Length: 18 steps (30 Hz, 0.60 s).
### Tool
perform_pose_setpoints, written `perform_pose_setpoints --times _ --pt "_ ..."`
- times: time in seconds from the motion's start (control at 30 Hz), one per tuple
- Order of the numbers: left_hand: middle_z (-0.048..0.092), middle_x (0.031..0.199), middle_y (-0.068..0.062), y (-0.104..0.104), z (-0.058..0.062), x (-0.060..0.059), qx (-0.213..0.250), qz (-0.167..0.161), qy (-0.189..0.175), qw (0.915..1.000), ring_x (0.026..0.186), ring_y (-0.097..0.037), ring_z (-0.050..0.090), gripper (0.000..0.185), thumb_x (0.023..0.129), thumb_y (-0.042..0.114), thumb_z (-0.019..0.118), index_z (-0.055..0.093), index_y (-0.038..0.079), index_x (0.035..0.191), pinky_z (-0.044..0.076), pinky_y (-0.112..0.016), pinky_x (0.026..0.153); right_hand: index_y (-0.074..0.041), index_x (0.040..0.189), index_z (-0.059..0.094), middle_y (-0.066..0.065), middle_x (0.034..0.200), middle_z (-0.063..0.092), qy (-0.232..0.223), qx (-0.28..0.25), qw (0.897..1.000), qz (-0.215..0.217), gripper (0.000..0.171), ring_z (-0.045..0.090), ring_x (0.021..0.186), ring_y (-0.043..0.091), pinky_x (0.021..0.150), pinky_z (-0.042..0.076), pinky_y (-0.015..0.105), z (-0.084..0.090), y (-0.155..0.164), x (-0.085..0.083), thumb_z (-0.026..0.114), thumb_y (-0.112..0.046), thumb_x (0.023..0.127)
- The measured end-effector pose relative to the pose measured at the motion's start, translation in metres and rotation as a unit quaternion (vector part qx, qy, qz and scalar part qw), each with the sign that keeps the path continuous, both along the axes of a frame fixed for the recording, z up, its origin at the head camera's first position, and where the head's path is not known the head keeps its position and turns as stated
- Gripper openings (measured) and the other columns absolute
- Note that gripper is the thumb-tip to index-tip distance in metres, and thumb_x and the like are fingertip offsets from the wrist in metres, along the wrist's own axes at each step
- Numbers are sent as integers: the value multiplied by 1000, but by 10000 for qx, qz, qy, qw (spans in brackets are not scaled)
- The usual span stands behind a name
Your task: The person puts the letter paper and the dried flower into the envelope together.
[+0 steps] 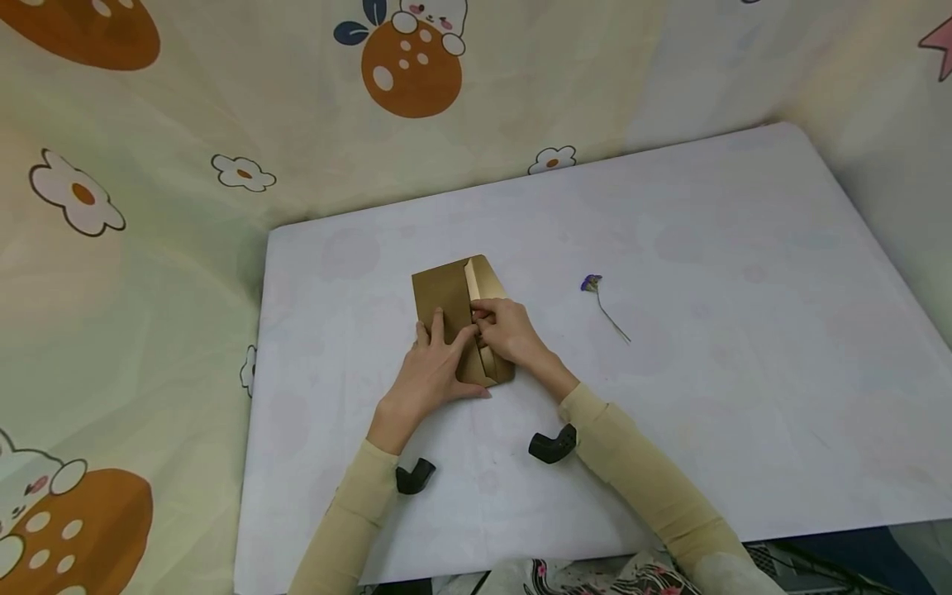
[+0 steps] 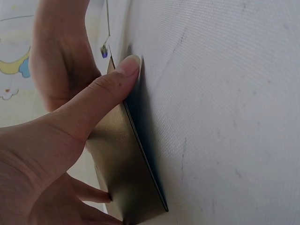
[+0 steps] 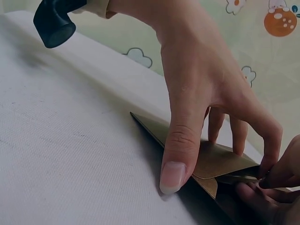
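The gold envelope point(image 1: 449, 310) lies flat on the white bench point(image 1: 706, 330), a little left of the middle of the head view, with both hands on its lower half. Its long axis runs from the lower right toward the upper left of the frame, tilted slightly off the vertical; the flap point(image 1: 483, 281) lies along its right long edge, showing a paler inner face at the upper end.

The left hand point(image 1: 435, 368) rests on the envelope with its fingers point(image 1: 437, 326) straight and slightly spread, pressing the paper down; in the left wrist view its thumb point(image 2: 101, 96) lies stretched out with the tip at the envelope's edge, against the bench. The right hand point(image 1: 509, 330) has its fingers curled at the flap, and in the right wrist view their tips seem to pinch the flap's edge, though the contact itself is partly hidden and dark.

As I judge it, the envelope is at the flap stage: the flap is partly folded over, lying down at the lower end and not yet flat along the upper end. Whether anything is inside cannot be told. A small dried flower point(image 1: 598, 299) with a purple head lies apart to the right on the bench, untouched. A patterned cloth point(image 1: 149, 207) hangs behind.
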<state>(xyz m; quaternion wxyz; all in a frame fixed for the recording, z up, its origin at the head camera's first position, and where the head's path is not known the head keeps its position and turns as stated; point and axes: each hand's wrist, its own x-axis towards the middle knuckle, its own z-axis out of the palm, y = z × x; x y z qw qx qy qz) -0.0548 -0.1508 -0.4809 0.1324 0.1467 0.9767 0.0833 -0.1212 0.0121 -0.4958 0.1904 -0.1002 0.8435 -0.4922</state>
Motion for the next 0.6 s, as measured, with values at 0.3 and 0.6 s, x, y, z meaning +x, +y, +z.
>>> perform_pose_setpoints --times 0.3,0.6 --pt "21 162 -37 0 1 1 -18 6 -5 10000 139 -67 34 106 72 70 82 37 26 158 57 -61 86 3 142 58 20 120 71 -173 -245 9995 -6 41 74 95 28 71 60 28 -1 -1 -1 50 0 102" --pt "19 163 -37 2 2 1 -89 22 -107 9999 140 -68 32 106 73 70 81 35 28 159 56 -62 88 3 141 59 19 119 72 -117 -265 9996 -61 38 74 98 28 73 60 28 -2 0 0 51 0 103"
